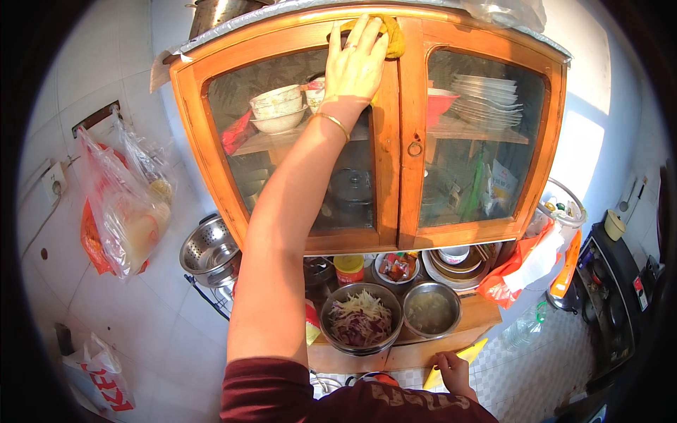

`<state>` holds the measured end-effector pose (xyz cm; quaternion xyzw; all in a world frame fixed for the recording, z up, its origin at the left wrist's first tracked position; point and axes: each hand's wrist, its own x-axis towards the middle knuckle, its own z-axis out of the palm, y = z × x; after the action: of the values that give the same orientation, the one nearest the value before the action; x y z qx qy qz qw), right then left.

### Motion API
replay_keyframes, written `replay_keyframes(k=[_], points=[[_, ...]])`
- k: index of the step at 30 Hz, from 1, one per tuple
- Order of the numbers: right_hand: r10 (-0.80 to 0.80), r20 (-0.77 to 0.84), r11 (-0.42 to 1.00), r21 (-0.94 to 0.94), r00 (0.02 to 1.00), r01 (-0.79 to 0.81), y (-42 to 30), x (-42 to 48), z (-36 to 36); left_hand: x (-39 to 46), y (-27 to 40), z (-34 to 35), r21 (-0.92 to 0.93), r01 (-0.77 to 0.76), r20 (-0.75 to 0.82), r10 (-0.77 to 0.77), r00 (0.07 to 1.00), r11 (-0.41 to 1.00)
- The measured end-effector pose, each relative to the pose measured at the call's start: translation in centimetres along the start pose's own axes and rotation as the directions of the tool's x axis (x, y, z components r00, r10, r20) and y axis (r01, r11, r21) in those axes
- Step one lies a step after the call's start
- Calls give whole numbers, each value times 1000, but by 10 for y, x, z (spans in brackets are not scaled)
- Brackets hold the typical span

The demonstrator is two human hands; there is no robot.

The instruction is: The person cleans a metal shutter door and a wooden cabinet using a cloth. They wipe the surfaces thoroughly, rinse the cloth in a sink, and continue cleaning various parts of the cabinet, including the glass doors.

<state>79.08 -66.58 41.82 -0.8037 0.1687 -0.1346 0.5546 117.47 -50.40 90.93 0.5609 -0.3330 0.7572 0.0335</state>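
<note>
My left hand (pixel 355 66) is raised and spread over a yellow cloth (pixel 394 38), pressing it to the top rail of a wooden cabinet (pixel 400 137). The cabinet's two framed doors, with see-through panels, are closed. Behind the left door panel stand stacked patterned bowls (pixel 278 108). Stacked white plates (pixel 486 100) show through the right one. Low at my right side, my right hand (pixel 456 373) has its fingers curled. A yellow flat item (pixel 466 355) shows right behind it; whether the hand grips it is unclear.
Below the cabinet are a steel bowl of shredded vegetables (pixel 362 320), a bowl of cloudy liquid (pixel 431 309) and a dish of small packets (pixel 396 266). A steel colander (pixel 210 253) sits left. Plastic bags (pixel 124 211) hang on the tiled wall. A clear bottle (pixel 523 328) stands right.
</note>
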Motion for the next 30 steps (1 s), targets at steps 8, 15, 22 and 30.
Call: replay_keyframes(k=[8,15,22,30], points=[[-9,69,999,41,998,6,11,1,24,-13,-86,-52,112,-92,79,83,993,989],[-68,151,997,-38,986,74,-5,16,44,-102,-224,-106,504,260,48,-327,944,824],[-161,348,976,-86,923,202,-15,28,85,-190,-211,-141,238,396,127,-433,893,887],[-213,489,929,-166,846,330,-17,33,108,-321,-90,-195,348,558,286,-652,702,754]])
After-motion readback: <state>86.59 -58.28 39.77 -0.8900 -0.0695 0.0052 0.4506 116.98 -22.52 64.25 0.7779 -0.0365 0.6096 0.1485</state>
